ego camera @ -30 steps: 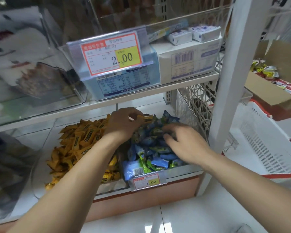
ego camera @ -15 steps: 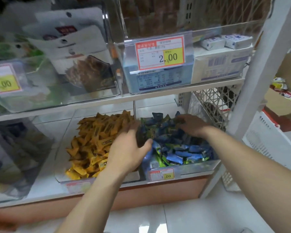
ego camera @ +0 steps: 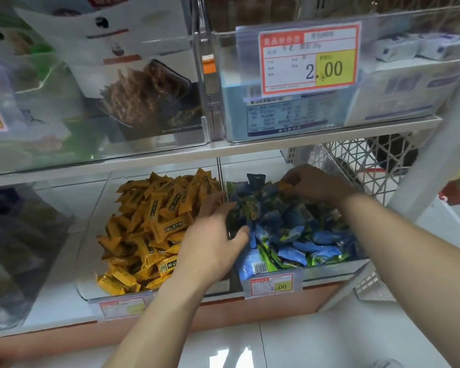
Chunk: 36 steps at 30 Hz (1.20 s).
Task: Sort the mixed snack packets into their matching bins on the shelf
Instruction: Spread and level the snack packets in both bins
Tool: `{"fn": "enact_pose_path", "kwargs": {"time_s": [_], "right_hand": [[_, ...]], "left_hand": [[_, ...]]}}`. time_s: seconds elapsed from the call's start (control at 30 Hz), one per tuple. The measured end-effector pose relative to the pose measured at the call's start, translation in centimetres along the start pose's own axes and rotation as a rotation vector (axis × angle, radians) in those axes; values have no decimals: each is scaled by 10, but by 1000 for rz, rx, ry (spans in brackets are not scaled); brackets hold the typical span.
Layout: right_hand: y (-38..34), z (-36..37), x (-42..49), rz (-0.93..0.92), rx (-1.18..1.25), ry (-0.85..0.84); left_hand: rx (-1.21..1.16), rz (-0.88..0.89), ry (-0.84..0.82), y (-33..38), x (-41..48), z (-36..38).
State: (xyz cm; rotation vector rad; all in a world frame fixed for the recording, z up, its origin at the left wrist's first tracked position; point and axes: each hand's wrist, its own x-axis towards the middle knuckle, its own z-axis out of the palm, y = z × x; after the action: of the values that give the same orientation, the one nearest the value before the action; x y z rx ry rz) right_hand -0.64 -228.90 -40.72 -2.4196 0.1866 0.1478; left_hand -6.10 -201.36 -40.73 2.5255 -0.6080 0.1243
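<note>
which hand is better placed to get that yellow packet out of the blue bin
Right, probably. The right hand has the yellow packet pinched at the back of the blue bin. The left hand lies by the divider, fingers among blue packets.

I'm looking into a shop: price tags (ego camera: 310, 58) clipped to clear bins (ego camera: 91, 235) of wrapped snack packets (ego camera: 154, 221) on white shelving (ego camera: 276, 147).

free: gap above lower bins (ego camera: 329, 273) | overhead: upper shelf (ego camera: 303, 145) | right: mesh panel (ego camera: 361, 166)
</note>
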Motion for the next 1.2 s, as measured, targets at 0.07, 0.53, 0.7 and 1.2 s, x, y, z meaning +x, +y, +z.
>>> {"fn": "enact_pose_path", "kwargs": {"time_s": [0.07, 0.53, 0.7, 1.2], "right_hand": [[-7, -7, -12, -45, 116, 98], [-90, 12, -111, -163, 824, 56], [-63, 22, -114, -317, 263, 66], [-16, 33, -1, -292, -745, -25]], "left_hand": [[-23, 9, 6, -3, 1, -1], [-322, 142, 257, 25, -6, -28], [72, -227, 306, -14, -2, -47], [207, -17, 67, -10, -8, -17]]}}
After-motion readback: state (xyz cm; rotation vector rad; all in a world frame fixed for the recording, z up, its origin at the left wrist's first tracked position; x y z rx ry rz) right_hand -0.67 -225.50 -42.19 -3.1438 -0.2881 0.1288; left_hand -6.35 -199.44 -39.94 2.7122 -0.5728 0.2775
